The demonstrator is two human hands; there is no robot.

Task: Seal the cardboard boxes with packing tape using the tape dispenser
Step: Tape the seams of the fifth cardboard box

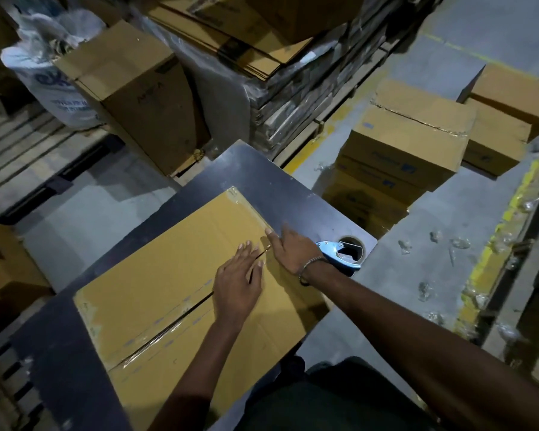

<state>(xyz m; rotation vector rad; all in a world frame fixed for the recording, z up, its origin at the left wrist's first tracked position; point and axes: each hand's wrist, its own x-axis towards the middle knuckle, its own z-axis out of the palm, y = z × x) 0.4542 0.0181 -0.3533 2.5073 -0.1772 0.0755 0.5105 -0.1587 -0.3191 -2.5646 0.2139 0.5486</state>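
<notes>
Nearest, a large flat brown cardboard box (181, 293) lies on a dark rectangular tabletop (262, 169), its two top flaps meeting along a centre seam that runs diagonally from the near left to the far right. Clear packing tape (156, 332) covers the near portion of that seam and shows as a glossy strip; further along, under the hands, the seam appears as a dark open line. The left hand (238, 286) lies flat on the box top, palm down and fingers straight, across the seam and holding nothing. The right hand (291, 248) rests at the box's far right edge, fingers extended and spread, pressing the cardboard, likewise holding nothing; a thin metal bracelet (311, 269) circles its wrist. Just beyond that wrist, a light blue handheld tape dispenser (339, 253) sits on the tabletop beside a round cut-out hole (353, 244) near the table's corner, apart from both hands. Past the table to the right, closed brown cardboard cartons (408, 135) stand stacked on the grey concrete floor (448, 228), where scraps of crumpled clear tape (423, 290) and a worn yellow painted line (504, 219) are visible. Further off, an upright tall brown carton (137, 91) stands beside a white printed sack (50, 88), and a pile of flattened cardboard sheets (237, 38) rests on a wrapped stack behind.
</notes>
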